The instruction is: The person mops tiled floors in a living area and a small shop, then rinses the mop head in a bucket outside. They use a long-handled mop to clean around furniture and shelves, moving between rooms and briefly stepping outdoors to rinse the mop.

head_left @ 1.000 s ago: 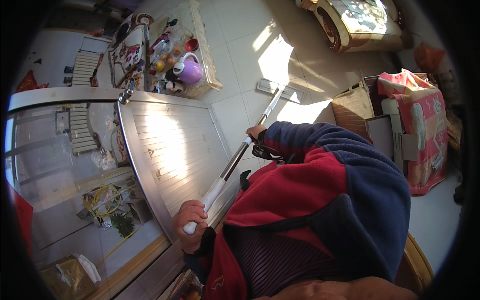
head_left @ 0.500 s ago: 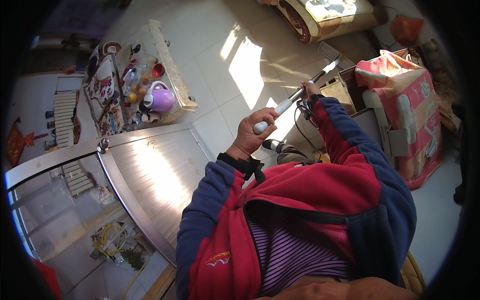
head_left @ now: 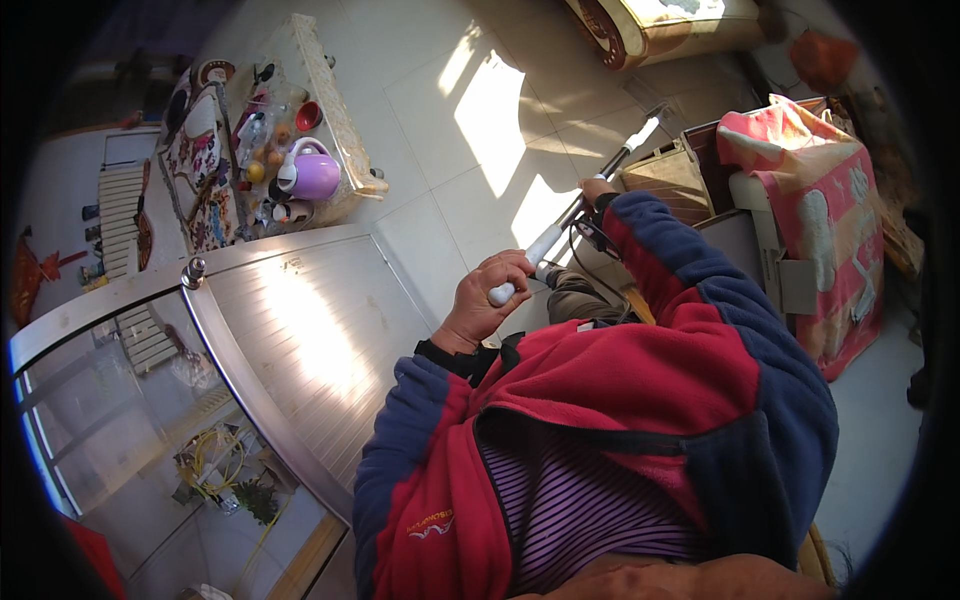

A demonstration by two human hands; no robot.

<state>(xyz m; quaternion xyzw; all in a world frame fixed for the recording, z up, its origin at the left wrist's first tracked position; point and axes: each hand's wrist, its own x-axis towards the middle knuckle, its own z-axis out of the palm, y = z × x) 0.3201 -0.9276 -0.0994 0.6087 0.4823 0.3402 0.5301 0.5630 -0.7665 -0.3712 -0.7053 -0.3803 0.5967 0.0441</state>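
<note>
In the head view, the left hand (head_left: 484,300) curls around the white end of the mop (head_left: 546,242), forearm angled inward; the right hand (head_left: 596,189), arm stretched farther forward, wraps it farther along; the mop slants away over the tiled floor (head_left: 410,135), its far end near a brown box (head_left: 668,180)

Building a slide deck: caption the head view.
Left hand holds a pole by its white end, right hand farther along; sunlight patches the tiled floor.
</note>
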